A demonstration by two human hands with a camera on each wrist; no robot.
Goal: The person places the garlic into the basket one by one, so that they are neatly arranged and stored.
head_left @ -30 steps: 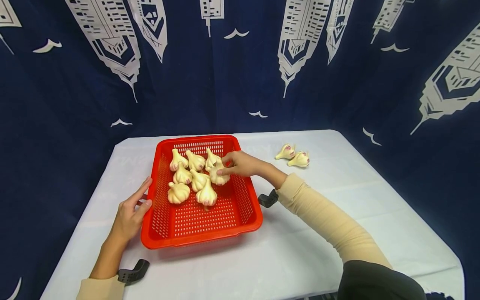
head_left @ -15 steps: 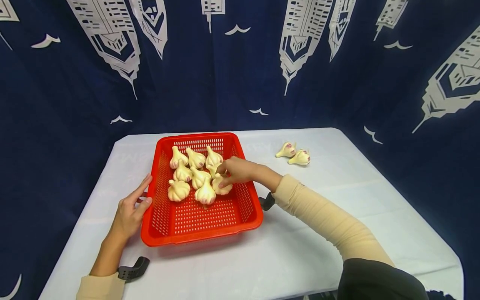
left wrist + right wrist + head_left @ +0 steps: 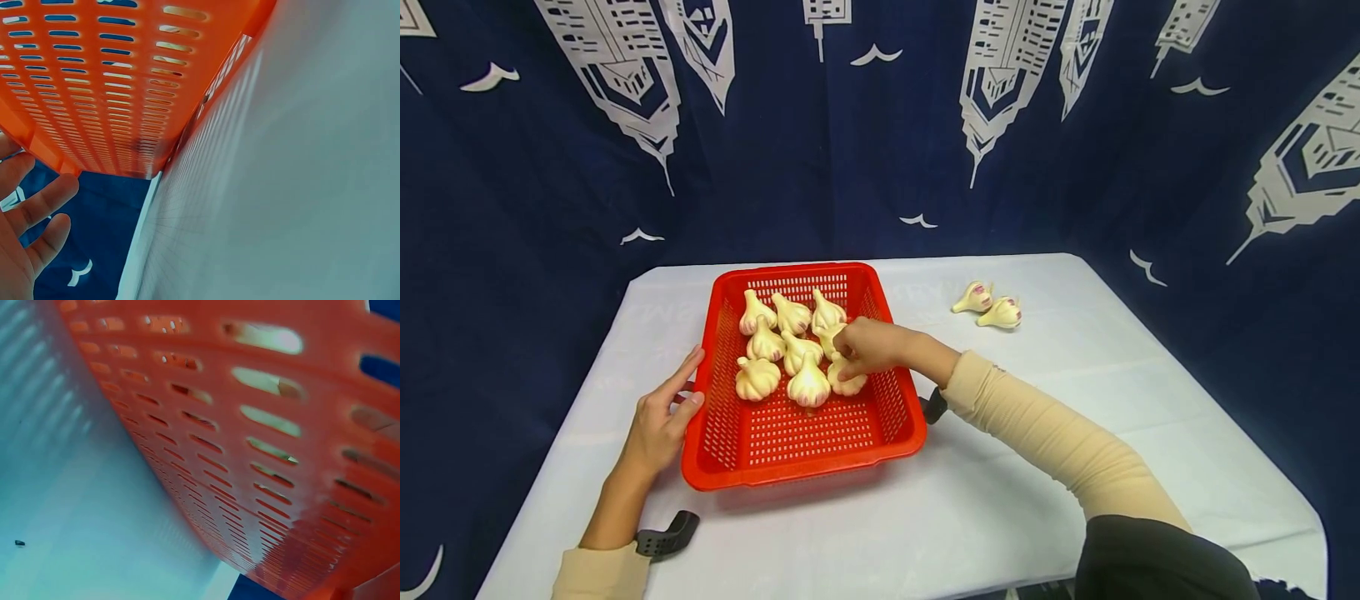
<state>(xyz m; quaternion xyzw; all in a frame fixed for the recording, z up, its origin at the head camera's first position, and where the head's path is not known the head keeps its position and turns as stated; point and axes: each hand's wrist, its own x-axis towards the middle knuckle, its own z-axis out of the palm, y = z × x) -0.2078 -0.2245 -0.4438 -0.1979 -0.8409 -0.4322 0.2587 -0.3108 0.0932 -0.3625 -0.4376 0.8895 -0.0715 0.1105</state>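
A red plastic basket [image 3: 805, 475] with slotted walls holds several garlic bulbs [image 3: 757, 380]. My left hand [image 3: 655, 433] rests against the basket's left side, thumb at the rim and fingers extended. In the left wrist view, its relaxed fingers [image 3: 44, 203] are spread beside the slotted wall. Reaching over the right rim, my right hand [image 3: 876, 346] holds a garlic bulb [image 3: 847, 379] low in the basket, next to another bulb [image 3: 809, 383]. Its fingertips are partly hidden behind the hand. The right wrist view shows mostly the basket's outer wall [image 3: 206, 431], with pale bulbs behind the slots.
Two more garlic bulbs [image 3: 974, 297] lie on the white-covered table [image 3: 1075, 375], right of the basket. A dark blue curtain [image 3: 820, 158] with white building prints hangs behind the table. Black wrist devices [image 3: 667, 536] are worn on both arms.
My right hand has moved the garlic bulb toward the near side and lower into the basket, settling it beside the others. My left hand has stayed at the basket's left side.
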